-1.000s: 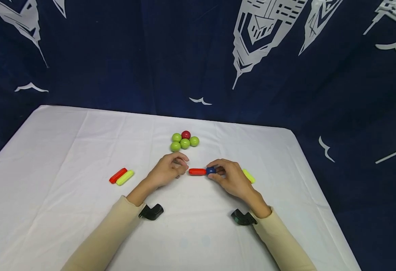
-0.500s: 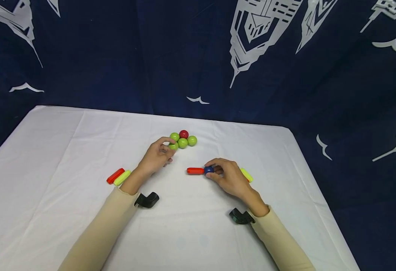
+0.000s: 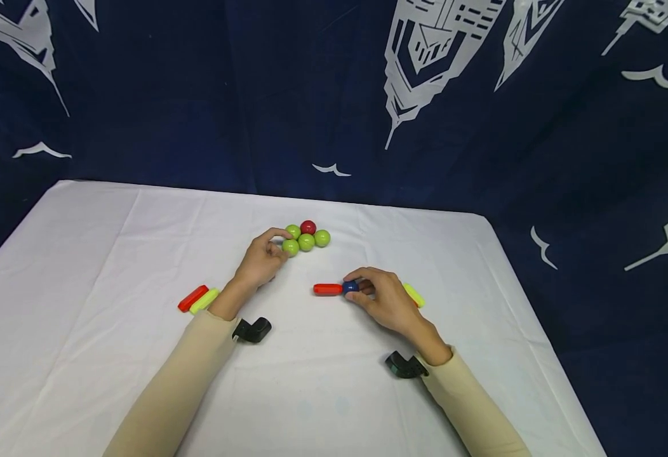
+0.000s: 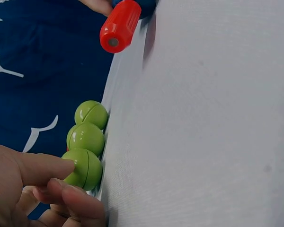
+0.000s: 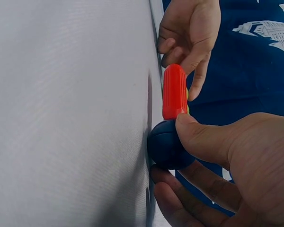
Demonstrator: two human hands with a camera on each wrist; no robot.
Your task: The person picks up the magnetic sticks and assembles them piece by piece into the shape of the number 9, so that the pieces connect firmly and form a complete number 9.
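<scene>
My left hand (image 3: 262, 259) reaches to the near-left green ball (image 3: 291, 248), its thumb and a finger on either side of it. In the left wrist view a fingertip touches that green ball (image 4: 87, 169); the ball still sits with its neighbours. My right hand (image 3: 388, 301) pinches a blue ball (image 3: 350, 287) between thumb and fingers. A red magnetic stick (image 3: 327, 289) is joined end-on to the blue ball and points left. Its free end shows a grey disc in the left wrist view. The right wrist view shows the thumb (image 5: 203, 137) against the blue ball.
Beside the left forearm lie a red stick (image 3: 193, 298) and a yellow stick (image 3: 204, 301). Another yellow stick (image 3: 414, 295) lies partly behind the right hand, with a bit of red-orange next to it. A red ball (image 3: 308, 227) and more green balls (image 3: 322, 238) touch in a cluster.
My left hand has left the red stick's free end, moving away and left to the near-left green ball. The right hand keeps holding the blue ball with the red stick nearly still.
</scene>
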